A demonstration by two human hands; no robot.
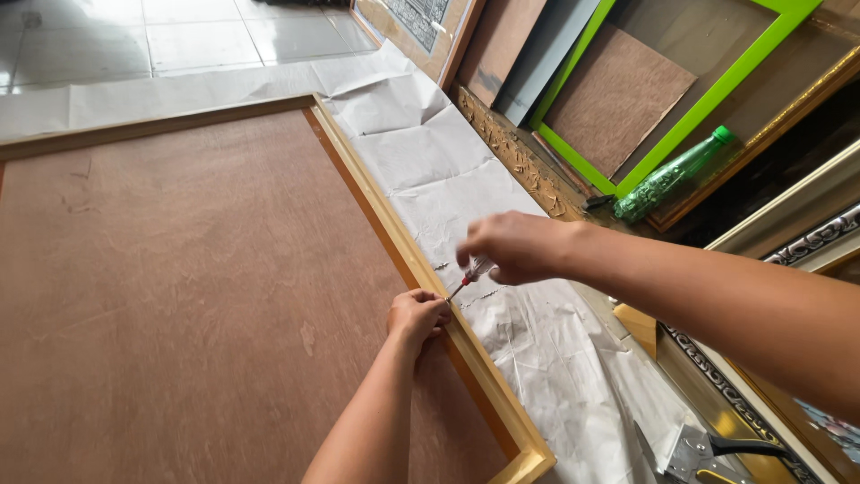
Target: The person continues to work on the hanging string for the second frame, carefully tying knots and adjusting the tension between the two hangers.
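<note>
Head view | right hand [515,248] clamped on screwdriver [472,273] | left hand [417,315] pinching at wooden frame [376,193]

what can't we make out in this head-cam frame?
- Screwdriver: handle hidden inside the right hand; tip too small to tell.
- Whatever the left hand pinches on the wooden frame: covered by fingers.
- Staple gun: cut off by the bottom edge.
- Green bottle: contents unclear.
</note>
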